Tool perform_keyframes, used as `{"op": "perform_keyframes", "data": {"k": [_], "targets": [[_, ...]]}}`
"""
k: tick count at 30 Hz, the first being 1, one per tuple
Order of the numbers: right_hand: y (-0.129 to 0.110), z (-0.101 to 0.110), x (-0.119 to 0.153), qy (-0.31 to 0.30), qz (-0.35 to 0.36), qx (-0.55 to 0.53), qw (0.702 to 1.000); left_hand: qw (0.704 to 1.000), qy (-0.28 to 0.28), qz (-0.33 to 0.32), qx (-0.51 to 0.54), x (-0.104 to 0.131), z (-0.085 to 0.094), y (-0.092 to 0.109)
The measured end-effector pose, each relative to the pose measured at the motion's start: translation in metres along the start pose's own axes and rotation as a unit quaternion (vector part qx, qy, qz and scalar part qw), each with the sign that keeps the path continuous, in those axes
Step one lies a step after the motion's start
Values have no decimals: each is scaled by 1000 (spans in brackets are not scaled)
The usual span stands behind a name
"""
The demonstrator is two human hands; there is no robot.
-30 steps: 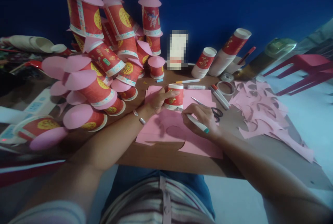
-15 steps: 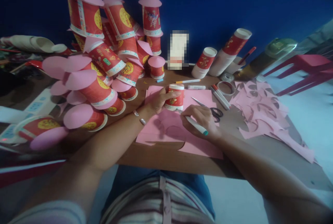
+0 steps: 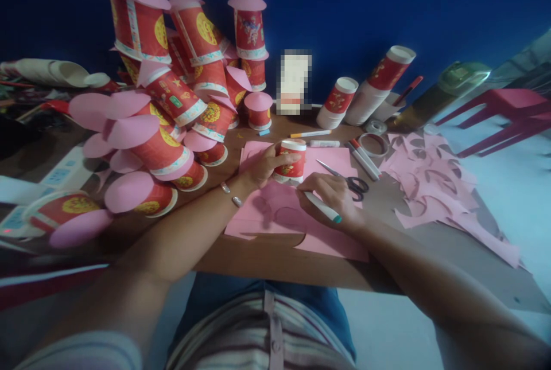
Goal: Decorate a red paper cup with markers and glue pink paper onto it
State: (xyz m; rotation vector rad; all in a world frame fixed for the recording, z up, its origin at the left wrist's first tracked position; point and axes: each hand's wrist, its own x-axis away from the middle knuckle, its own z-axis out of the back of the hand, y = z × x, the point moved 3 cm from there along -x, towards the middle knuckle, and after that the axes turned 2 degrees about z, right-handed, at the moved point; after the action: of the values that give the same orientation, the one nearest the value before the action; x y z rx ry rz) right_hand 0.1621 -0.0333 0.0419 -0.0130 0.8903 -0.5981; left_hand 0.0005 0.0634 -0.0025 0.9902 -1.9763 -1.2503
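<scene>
My left hand (image 3: 266, 164) is wrapped round a red paper cup (image 3: 293, 170) with white bands at both ends, thumb across its front. In my right hand (image 3: 329, 195) is a white marker (image 3: 316, 201) with a green end, held like a pen. Its tip, partly hidden by my fingers, is at the cup's lower edge. Beneath both hands lie pink paper sheets (image 3: 331, 249), one with a curved cut-out near me. Dark-handled scissors (image 3: 356, 185) rest on the sheets just beyond my right hand.
Red cups with pink paper cones (image 3: 142, 140) are piled at the left. Stacked cups (image 3: 338, 105), tape rolls (image 3: 372, 145), and markers (image 3: 364, 160) stand or lie at the back right. Pink paper scraps (image 3: 434, 180) cover the right side. A pink stool (image 3: 512, 103) stands beyond.
The cup in my left hand has shifted very slightly to the right and towards me. My right hand with the marker has moved slightly to the left.
</scene>
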Motion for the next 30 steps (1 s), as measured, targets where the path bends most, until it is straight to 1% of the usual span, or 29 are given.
{"op": "perform_keyframes", "data": {"k": [5, 10, 13, 18, 21, 25, 30], "targets": [[-1, 2, 0, -5, 21, -22, 1000, 1000, 3, -1, 8, -1, 0, 1], [0, 2, 1, -10, 14, -28, 999, 1000, 8, 6, 5, 0, 2, 2], [1, 1, 2, -9, 12, -30, 999, 1000, 10, -4, 15, -1, 2, 2], [2, -1, 1, -12, 14, -44, 999, 999, -4, -15, 44, -3, 1, 0], [2, -2, 1, -15, 20, -53, 998, 999, -8, -19, 39, -3, 0, 0], [2, -2, 2, -15, 27, -55, 998, 1000, 6, -19, 8, -1, 0, 1], [0, 1, 1, -4, 22, -27, 999, 1000, 23, -11, 18, 0, 0, 1]]}}
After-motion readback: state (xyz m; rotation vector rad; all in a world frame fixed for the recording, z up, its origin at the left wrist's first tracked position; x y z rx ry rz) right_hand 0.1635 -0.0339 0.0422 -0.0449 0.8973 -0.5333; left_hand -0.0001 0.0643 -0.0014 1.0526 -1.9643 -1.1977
